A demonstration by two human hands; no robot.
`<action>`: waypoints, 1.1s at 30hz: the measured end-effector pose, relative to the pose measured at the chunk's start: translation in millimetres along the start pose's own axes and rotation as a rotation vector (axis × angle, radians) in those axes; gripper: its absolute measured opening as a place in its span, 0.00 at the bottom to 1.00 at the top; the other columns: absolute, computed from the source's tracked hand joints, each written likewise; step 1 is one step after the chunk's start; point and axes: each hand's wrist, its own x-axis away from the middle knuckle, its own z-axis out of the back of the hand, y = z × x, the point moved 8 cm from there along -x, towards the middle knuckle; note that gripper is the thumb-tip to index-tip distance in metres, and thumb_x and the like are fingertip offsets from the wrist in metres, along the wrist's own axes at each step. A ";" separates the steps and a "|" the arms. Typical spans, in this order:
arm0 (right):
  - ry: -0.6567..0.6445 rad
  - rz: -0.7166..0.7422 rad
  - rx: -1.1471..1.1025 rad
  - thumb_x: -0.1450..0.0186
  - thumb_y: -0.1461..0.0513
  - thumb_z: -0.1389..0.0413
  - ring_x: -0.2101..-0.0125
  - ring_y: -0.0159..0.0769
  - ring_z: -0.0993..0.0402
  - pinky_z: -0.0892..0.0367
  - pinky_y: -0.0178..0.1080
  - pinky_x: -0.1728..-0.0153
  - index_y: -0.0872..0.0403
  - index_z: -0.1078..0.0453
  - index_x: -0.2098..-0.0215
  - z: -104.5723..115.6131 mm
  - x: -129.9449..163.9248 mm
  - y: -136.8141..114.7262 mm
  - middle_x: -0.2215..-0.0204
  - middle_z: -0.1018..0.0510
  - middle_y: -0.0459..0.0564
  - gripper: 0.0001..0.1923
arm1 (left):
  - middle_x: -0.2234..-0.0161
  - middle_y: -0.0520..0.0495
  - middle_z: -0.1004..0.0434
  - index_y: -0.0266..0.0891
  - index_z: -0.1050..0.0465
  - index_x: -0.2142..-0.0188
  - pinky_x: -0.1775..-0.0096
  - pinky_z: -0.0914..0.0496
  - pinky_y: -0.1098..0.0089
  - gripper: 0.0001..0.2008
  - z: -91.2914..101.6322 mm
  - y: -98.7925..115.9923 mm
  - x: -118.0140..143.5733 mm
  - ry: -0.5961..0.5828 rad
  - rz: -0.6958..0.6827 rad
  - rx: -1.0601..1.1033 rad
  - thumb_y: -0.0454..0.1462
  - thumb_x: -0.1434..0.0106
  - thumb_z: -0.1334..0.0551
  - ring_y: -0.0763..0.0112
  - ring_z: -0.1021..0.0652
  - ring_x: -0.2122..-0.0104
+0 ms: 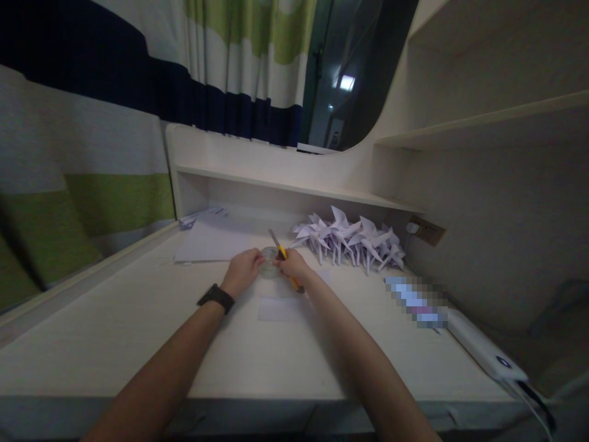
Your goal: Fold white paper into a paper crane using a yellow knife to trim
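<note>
Holding a clear roll of tape (pixel 269 263) between them, both hands meet at the middle of the pale worktop (pixel 115 331). Left hand (pixel 243 270), black watch (pixel 216 297) at its wrist, has its fingers curled on the roll's left edge. Right hand (pixel 292 265) pinches the other side and grips a yellow utility knife (pixel 281 255), blade pointing away. Paper pinwheels (pixel 352 240) sit heaped near the back right, a white sheet (pixel 216 242) back left.
</note>
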 end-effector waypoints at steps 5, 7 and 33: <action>0.024 -0.001 0.054 0.42 0.58 0.40 0.71 0.35 0.26 0.35 0.32 0.70 0.55 0.26 0.64 2.8 2.7 -4.5 0.72 0.22 0.50 0.10 | 0.67 0.44 0.22 0.38 0.30 0.66 0.64 0.36 0.69 0.11 -4.6 -7.9 2.2 0.034 0.060 0.030 0.38 0.34 0.49 0.63 0.24 0.65; 0.029 -0.008 0.068 0.42 0.58 0.40 0.70 0.35 0.25 0.35 0.32 0.70 0.55 0.26 0.63 3.3 3.2 -4.7 0.72 0.22 0.50 0.11 | 0.67 0.44 0.22 0.38 0.30 0.66 0.64 0.36 0.69 0.11 -4.3 -6.3 3.4 0.054 0.059 0.027 0.39 0.34 0.49 0.63 0.24 0.65; 0.204 0.046 0.242 0.31 0.56 0.53 0.69 0.37 0.23 0.35 0.34 0.68 0.58 0.40 0.49 64.4 39.0 10.4 0.62 0.22 0.57 0.17 | 0.67 0.43 0.22 0.34 0.29 0.65 0.64 0.28 0.66 0.17 1.0 -25.4 1.7 0.190 0.337 0.989 0.43 0.51 0.33 0.66 0.23 0.67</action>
